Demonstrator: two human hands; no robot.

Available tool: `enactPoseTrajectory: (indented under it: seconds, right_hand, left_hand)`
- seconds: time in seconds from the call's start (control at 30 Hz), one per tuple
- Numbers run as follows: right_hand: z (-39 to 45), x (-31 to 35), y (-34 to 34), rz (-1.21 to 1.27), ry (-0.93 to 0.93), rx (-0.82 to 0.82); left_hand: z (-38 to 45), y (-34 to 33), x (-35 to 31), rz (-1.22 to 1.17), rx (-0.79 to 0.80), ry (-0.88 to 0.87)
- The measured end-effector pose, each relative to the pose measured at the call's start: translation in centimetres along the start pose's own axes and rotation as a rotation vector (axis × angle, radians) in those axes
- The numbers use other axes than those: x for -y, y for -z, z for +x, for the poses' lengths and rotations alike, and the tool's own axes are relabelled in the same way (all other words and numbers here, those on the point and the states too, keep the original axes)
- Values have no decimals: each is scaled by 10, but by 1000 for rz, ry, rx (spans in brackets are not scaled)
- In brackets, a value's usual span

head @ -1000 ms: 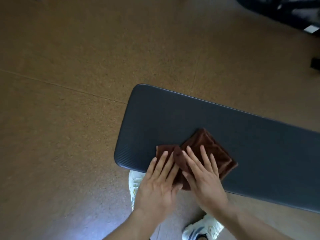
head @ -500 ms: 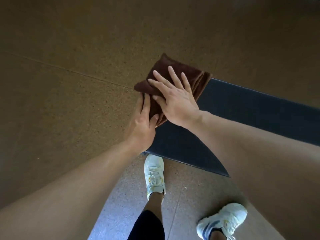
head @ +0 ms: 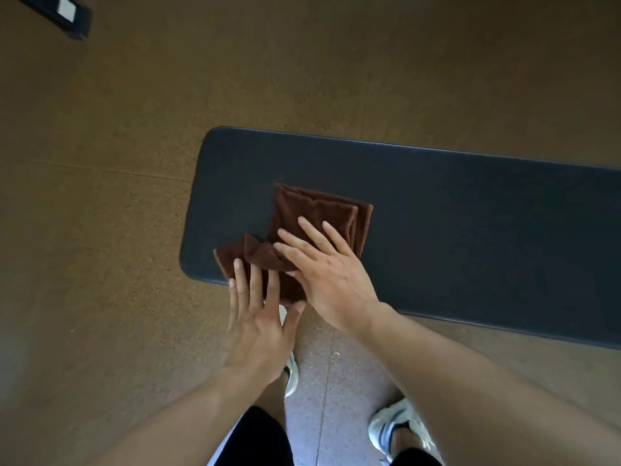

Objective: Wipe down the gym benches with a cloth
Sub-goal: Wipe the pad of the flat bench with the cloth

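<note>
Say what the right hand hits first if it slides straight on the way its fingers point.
Nothing solid, likely: the right hand points up-left over the brown cloth, then bare bench pad to its far edge.

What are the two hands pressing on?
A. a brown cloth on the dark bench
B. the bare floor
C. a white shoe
A: both the left hand and the right hand lie flat-fingered on the brown cloth, which sits on the dark bench.

One dark padded worktop (head: 470, 237), one folded brown cloth (head: 319, 210) on it, two hands — left hand (head: 258, 327), right hand (head: 329, 274) — two pale shoes (head: 396, 428), one dark object (head: 64, 15) on the floor.
</note>
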State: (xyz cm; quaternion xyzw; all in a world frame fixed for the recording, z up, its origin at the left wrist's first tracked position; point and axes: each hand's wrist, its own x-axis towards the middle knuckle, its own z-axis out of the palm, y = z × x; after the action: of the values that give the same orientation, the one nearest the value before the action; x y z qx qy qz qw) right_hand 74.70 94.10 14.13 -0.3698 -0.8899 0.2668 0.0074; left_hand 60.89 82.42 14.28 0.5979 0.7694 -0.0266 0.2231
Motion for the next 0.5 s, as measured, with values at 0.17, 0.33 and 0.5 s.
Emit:
enactPoseTrajectory:
  seconds: [0.17, 0.33, 0.5]
  right_hand:
    - [-75, -73, 24, -11, -93, -40]
    - [-149, -150, 53, -19, -180, -87]
    - [-219, -223, 77, -35, -306, -137]
  left_hand:
    - [1, -21, -94, 66, 25, -115]
    - [7, -42, -191, 157, 28, -273]
    - [18, -65, -286, 237, 44, -394]
